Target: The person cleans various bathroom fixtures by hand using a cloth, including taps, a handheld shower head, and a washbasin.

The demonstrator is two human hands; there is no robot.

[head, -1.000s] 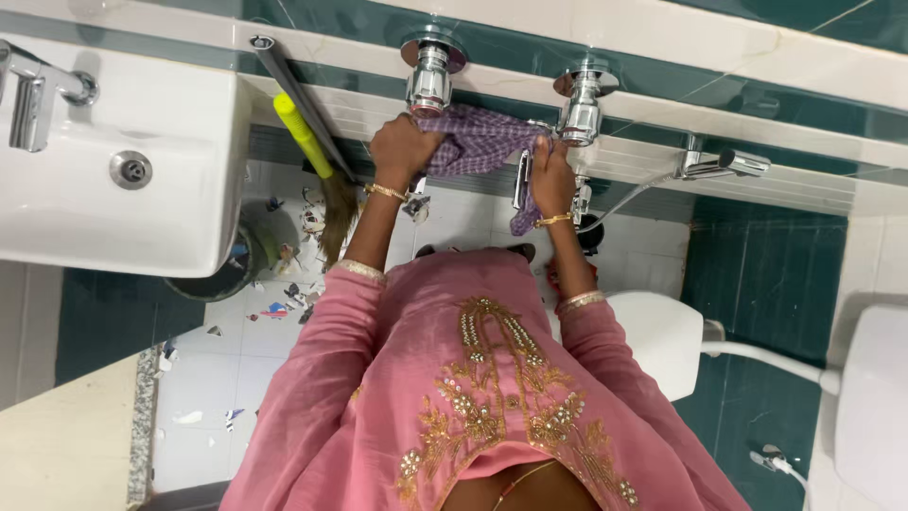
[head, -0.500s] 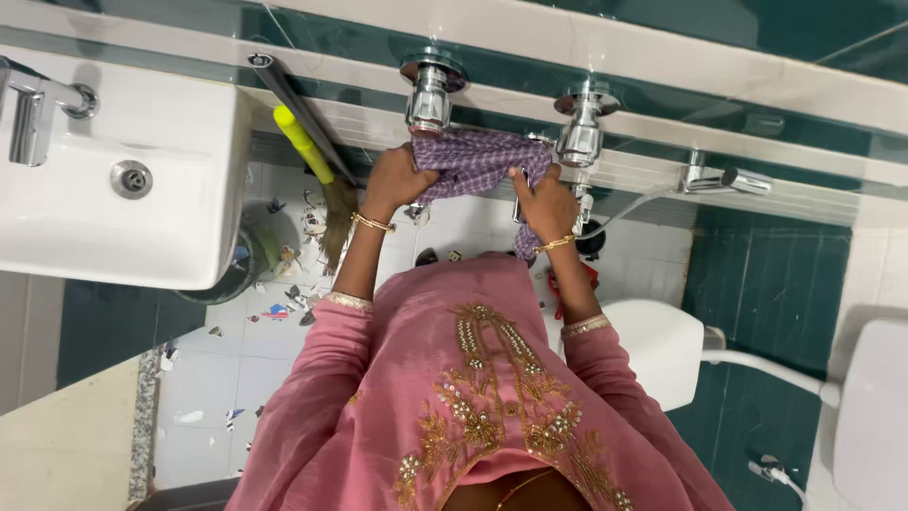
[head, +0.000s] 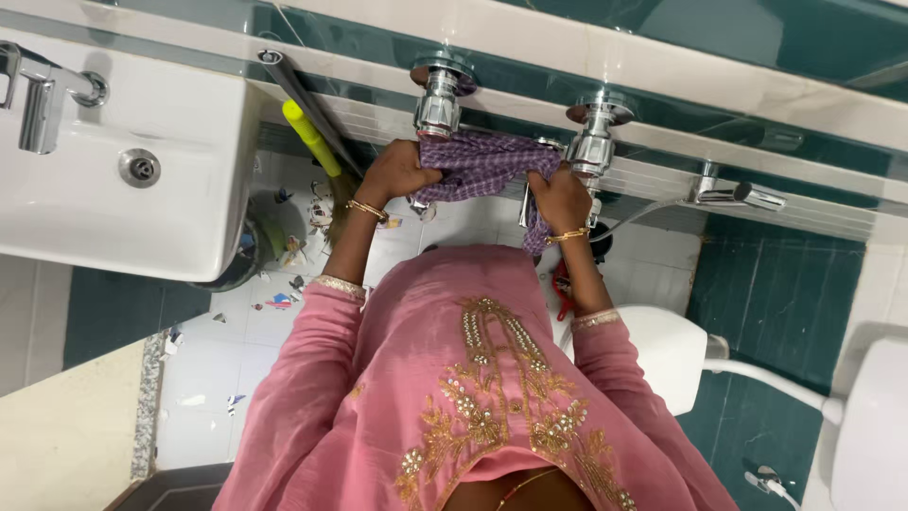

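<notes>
Both my hands grip a purple checked cloth [head: 482, 163] stretched between two chrome wall taps. My left hand [head: 395, 175] bunches the cloth's left end just below the left tap [head: 439, 99]. My right hand [head: 562, 197] clutches the right end beside the right tap [head: 592, 140], and a tail of cloth hangs under it. Gold bangles sit on both wrists, and pink embroidered sleeves cover my arms.
A white washbasin [head: 180, 189] with its own tap [head: 43, 99] is at the left. A yellow-handled broom [head: 312, 142] and a metal pipe lean on the wall. A white toilet [head: 662, 350] and a chrome spray tap [head: 733, 196] are at the right. Scraps litter the white floor tiles.
Both hands have slid a little lower on the cloth, and my right hand has shifted back towards the right tap. The cloth stays between the two taps.
</notes>
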